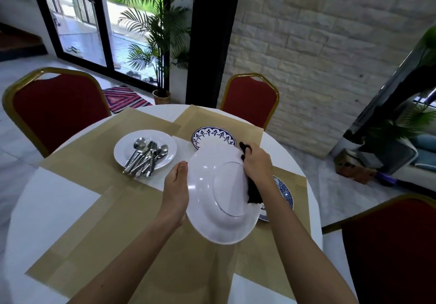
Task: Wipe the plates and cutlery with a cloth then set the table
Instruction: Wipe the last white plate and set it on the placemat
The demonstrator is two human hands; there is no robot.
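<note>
We hold a large round white ceramic plate (pixel 212 199) up off the round white table (pixel 54 199), tilted with its underside and foot ring turned toward us. Our left hand (pixel 175 195) is clamped on the plate's left rim, thumb over the edge. Our right hand (pixel 257 162) is closed around a dark, crumpled cloth (pixel 253 191) and presses it against the plate's upper right rim; the cloth trails down along the right side of the foot ring.

The relation that matters for the next stroke, as we judge it: the unwiped expanse of the underside lies to the left of and below the cloth, toward our left hand. So the right hand has to sweep across and down while the left only steadies or turns the rim. The plate's tilt runs from far-upper right to near-lower left, so a stroke along that line would follow the surface.

For the later steps, a second white round plate (pixel 145 149) sits on the far-left beige woven placemat (pixel 99 159) and carries a loose heap of steel spoons and forks (pixel 146 156), their handles pointing toward us and to the left. That pile is on the left-hand side, nearer the left hand, though well apart from it. A blue-and-white patterned plate (pixel 213 135) lies just beyond the held plate, partly hidden by it. Another patterned plate (pixel 284 191) lies under our right forearm, nearest the right hand.

We judge the task to be early: no place is set yet.
</note>
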